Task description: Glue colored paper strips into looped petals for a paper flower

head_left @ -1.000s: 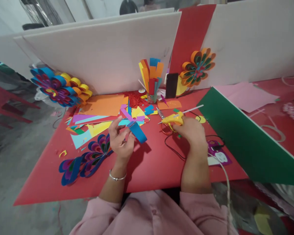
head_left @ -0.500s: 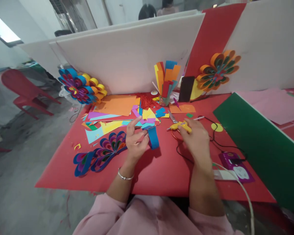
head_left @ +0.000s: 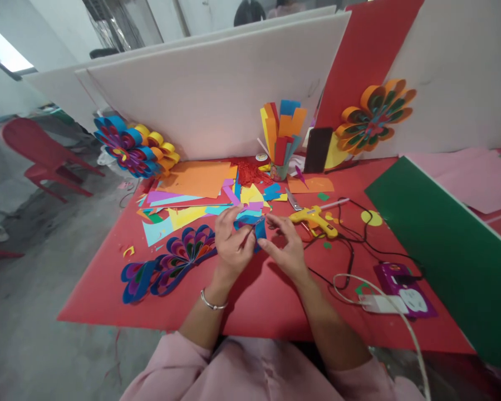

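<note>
My left hand (head_left: 234, 242) pinches a blue paper strip (head_left: 260, 229) that bends into a loop over the middle of the table. Just right of it is my right hand (head_left: 286, 245), its fingers apart and the fingertips close to the strip; whether they touch it I cannot tell. A yellow glue gun (head_left: 315, 220) lies on the table beyond my right hand, its nozzle pointing left and a glue stick poking out of its back. Left of my left hand rests a piece of looped paper petals (head_left: 187, 253) in blue, purple, green and orange.
Paper scraps (head_left: 250, 195) and orange sheets (head_left: 194, 178) cover the back of the red table (head_left: 250, 306). Scissors (head_left: 293, 200), a cup of paper strips (head_left: 280, 167) and a phone (head_left: 318, 150) stand or lie behind. Cords run to a purple power box (head_left: 404, 289); a green board (head_left: 446, 250) lies right.
My right hand has let go of the glue gun, which now lies on the table, and has moved left to the blue strip. My left hand still holds the strip.
</note>
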`<state>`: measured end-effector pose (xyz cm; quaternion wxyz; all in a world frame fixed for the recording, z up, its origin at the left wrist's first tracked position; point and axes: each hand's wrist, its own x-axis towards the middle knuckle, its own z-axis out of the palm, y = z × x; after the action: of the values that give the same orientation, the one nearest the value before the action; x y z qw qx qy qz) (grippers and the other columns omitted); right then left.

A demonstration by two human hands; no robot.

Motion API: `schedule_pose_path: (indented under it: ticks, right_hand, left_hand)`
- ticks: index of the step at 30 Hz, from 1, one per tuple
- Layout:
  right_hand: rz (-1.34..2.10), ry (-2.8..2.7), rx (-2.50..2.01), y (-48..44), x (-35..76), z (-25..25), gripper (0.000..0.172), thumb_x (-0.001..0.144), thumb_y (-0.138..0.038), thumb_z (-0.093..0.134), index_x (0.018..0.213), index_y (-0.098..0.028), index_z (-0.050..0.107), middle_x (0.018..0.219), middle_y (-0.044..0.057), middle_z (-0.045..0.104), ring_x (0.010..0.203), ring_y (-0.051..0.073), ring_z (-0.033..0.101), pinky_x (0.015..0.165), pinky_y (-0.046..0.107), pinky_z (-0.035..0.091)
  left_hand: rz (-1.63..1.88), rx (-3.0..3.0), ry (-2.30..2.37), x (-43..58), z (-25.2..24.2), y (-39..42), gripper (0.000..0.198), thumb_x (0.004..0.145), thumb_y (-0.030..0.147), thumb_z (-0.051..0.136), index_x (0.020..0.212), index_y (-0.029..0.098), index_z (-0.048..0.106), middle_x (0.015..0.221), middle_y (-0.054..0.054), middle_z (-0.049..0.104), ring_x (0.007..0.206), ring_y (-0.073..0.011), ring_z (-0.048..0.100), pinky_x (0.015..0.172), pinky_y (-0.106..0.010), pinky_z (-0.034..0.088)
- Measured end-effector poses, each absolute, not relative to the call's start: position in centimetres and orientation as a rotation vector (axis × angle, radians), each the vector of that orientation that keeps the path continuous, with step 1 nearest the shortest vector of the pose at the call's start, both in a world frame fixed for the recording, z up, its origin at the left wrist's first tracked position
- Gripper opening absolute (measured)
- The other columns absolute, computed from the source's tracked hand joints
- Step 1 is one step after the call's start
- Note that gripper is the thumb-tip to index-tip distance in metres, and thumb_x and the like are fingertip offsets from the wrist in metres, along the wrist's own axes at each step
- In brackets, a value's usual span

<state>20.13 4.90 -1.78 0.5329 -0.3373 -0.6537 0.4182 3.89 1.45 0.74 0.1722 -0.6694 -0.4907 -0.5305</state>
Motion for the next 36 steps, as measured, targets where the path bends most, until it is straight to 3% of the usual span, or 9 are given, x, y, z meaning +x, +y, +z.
schedule_pose_path:
  ticks: [4, 11, 18, 36]
  right_hand:
    - [1.0, -1.538, -0.821, 4.6, 19.4, -2.4, 0.057, 0.084, -0.053, 0.083, 0.135, -0.032, 0.07, 0.119, 0.006, 0.068, 0.108, 0.021, 0.066, 0.089, 0.036, 0.057]
    - [1.046, -1.444, -0.879, 4.8, 18.9, -3.2, 0.036, 0.087, -0.049, 0.081, 0.118, -0.03, 0.078, 0.105, 0.003, 0.069, 0.099, 0.019, 0.066, 0.088, 0.034, 0.057]
    - [1.005, -1.444, -0.909, 4.8, 19.0, -2.6, 0.027, 0.087, -0.047, 0.08, 0.106, -0.028, 0.081, 0.098, 0.003, 0.068, 0.09, 0.018, 0.063, 0.084, 0.033, 0.055]
    - [0.917, -1.558, -0.928, 4.4, 19.5, -1.9, 0.026, 0.094, -0.043, 0.072, 0.112, -0.024, 0.078, 0.096, 0.003, 0.062, 0.086, 0.016, 0.059, 0.08, 0.031, 0.053]
  left_hand:
    - [-1.455, -1.879, -1.389, 4.6, 0.4, 1.6, 0.012, 0.097, 0.025, 0.065, 0.093, 0.02, 0.075, 0.138, -0.013, 0.068, 0.128, -0.0305, 0.062, 0.108, -0.052, 0.054]
    - [-1.48, -1.926, -1.419, 5.3, -0.1, 1.5, 0.013, 0.097, 0.023, 0.064, 0.089, 0.019, 0.073, 0.134, -0.013, 0.07, 0.127, -0.0299, 0.064, 0.106, -0.052, 0.055]
    - [-1.537, -1.982, -1.424, 5.7, 0.2, 1.6, 0.011, 0.095, 0.016, 0.065, 0.087, 0.021, 0.071, 0.11, -0.008, 0.078, 0.113, -0.0251, 0.07, 0.102, -0.049, 0.059]
    - [-1.523, -1.988, -1.4, 5.7, -0.1, 1.6, 0.007, 0.093, 0.015, 0.068, 0.092, 0.02, 0.073, 0.101, -0.007, 0.082, 0.097, -0.0216, 0.077, 0.087, -0.037, 0.06]
